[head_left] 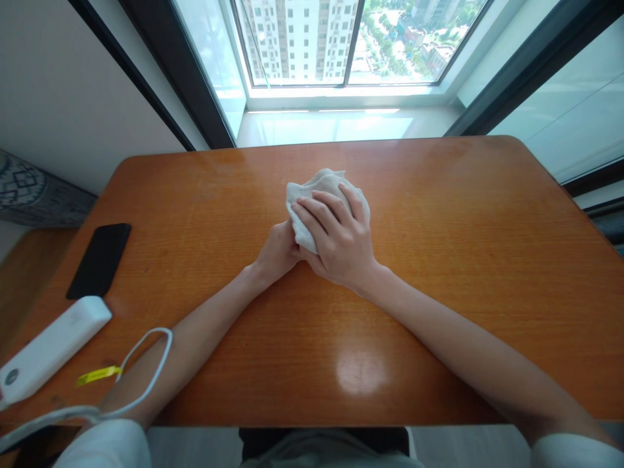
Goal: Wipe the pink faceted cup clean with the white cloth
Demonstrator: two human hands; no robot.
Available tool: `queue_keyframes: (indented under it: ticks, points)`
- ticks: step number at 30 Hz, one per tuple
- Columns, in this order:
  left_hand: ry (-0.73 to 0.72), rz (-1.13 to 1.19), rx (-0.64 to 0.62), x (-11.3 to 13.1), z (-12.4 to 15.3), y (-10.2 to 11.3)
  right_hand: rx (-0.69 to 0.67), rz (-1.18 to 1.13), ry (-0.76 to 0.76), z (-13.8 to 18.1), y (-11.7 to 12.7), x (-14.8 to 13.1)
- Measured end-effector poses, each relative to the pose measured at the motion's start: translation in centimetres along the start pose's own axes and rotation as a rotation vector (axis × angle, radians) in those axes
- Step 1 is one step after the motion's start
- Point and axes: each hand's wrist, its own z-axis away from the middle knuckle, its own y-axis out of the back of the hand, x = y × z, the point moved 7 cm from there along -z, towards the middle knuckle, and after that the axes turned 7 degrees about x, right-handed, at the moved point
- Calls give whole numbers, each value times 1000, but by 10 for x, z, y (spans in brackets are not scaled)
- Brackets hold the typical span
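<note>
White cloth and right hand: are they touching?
Touching: the head view shows the right hand laid over the white cloth, its fingers resting directly on it.

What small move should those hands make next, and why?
Perhaps tuck in the far edge of the pale cloth: it pokes out past the fingers of the right hand, with the left hand at the cloth's near left side.

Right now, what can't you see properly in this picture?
All in the head view:
Left hand: fingers mostly hidden by the cloth and right hand.
Cloth's underside: hidden by its top.
White bar: one end cut off by the left edge.
Yellow tag: too small to read any writing.
</note>
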Motion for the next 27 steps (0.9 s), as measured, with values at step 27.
queue_keyframes:
  ticks: [27]
  points:
    - [99,43,28,25,-7,12,347,-425,-506,22,1,61]
